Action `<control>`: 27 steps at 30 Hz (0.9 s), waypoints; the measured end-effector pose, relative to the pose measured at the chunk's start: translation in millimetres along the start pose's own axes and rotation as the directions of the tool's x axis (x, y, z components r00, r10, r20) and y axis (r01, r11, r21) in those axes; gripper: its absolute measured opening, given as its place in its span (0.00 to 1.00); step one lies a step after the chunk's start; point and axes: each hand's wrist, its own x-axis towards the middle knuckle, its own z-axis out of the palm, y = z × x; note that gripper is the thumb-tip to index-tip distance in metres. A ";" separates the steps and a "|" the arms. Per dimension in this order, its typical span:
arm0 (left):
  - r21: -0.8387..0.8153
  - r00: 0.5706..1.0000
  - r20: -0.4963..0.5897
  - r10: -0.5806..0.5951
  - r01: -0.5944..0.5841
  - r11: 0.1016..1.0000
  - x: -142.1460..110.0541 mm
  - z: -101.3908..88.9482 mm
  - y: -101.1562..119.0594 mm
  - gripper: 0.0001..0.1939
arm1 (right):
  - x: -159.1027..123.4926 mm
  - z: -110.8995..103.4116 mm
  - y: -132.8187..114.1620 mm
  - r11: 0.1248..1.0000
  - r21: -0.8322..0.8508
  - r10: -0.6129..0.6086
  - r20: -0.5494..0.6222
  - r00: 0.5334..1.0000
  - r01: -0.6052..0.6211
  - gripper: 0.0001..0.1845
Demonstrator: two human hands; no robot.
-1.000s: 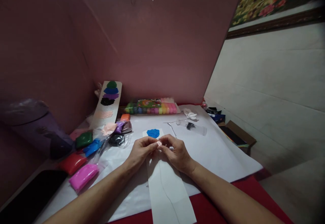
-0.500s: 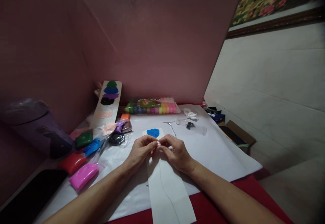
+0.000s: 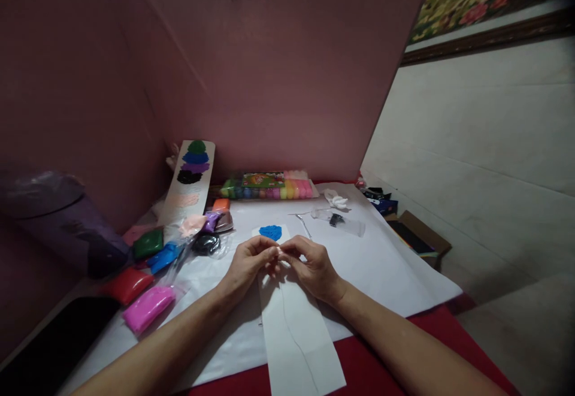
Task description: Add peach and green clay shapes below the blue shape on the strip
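My left hand (image 3: 251, 262) and my right hand (image 3: 315, 269) meet over a long white card strip (image 3: 300, 330), thumbs and forefingers pinched together. Between the fingertips shows a small bit of pale pink modelling clay (image 3: 280, 254), mostly hidden by them. A thin curved pencil line runs down the card. Just beyond my hands, a blue clay patch (image 3: 271, 232) with a rough surface is stuck at the card's far end. Behind my right hand lies a thin metallic tool (image 3: 303, 226).
On the left lie several clay packets, including a pink packet (image 3: 149, 309) and a red packet (image 3: 129, 285). A second card (image 3: 204, 195) with coloured patches leans behind them. At the back sit a multicoloured clay pack (image 3: 268, 186), white clay (image 3: 335, 199) and a clear tube (image 3: 350, 226).
The fingers have shifted slightly around the clay, and less of it shows between them. The view has moved a little; the surrounding things stay in place.
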 end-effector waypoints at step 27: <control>0.066 1.000 -0.020 0.001 0.000 0.998 -0.6 3.2 3.0 0.12 | 0.1 -0.8 -0.5 0.998 -0.054 0.015 0.045 0.999 -0.013 0.04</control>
